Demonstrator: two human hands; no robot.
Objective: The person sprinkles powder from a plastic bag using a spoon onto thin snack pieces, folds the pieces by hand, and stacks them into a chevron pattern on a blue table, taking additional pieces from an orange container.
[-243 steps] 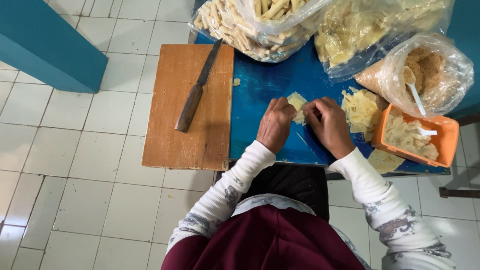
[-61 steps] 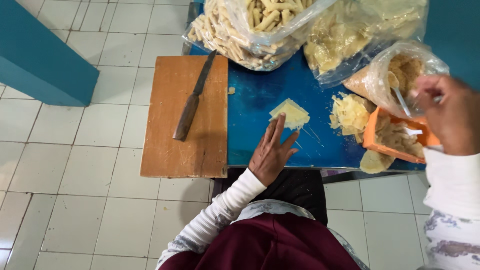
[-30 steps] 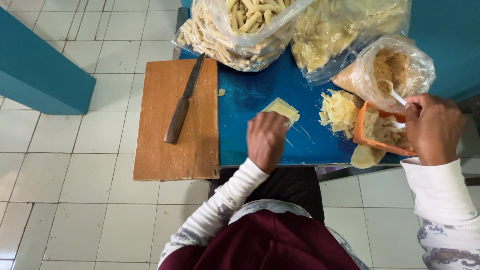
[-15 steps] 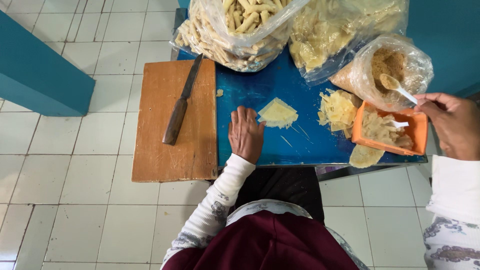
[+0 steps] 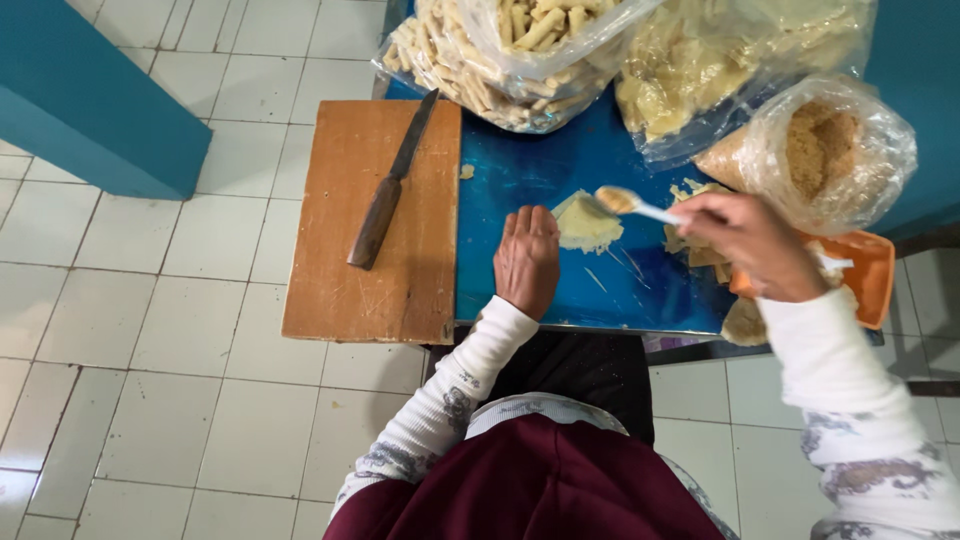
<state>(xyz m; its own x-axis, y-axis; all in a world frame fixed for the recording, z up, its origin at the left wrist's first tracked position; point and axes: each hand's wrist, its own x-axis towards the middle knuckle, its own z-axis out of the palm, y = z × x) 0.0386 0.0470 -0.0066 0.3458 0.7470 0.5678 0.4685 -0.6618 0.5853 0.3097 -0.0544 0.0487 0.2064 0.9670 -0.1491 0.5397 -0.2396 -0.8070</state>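
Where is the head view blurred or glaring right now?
Head view: the right hand and its sleeve are smeared by motion; the spoon it holds is slightly soft. The left hand, wrapper, knife and board read sharp. Glare streaks the plastic bags; the blue table shows a mild sheen.

A: Light even, soft daylight, moderately bright. No hard shadows on the floor tiles [image 5: 140,300].

B: Glare?

A: Sheen on the blue table [image 5: 560,165] near its far edge, highlights on the plastic bags [image 5: 850,150].

B: Sharpness?

A: Right hand [image 5: 750,245] and spoon [image 5: 630,203] motion-blurred; left hand [image 5: 527,260] and knife [image 5: 390,185] crisp. Slight wide-angle stretch at the corners.
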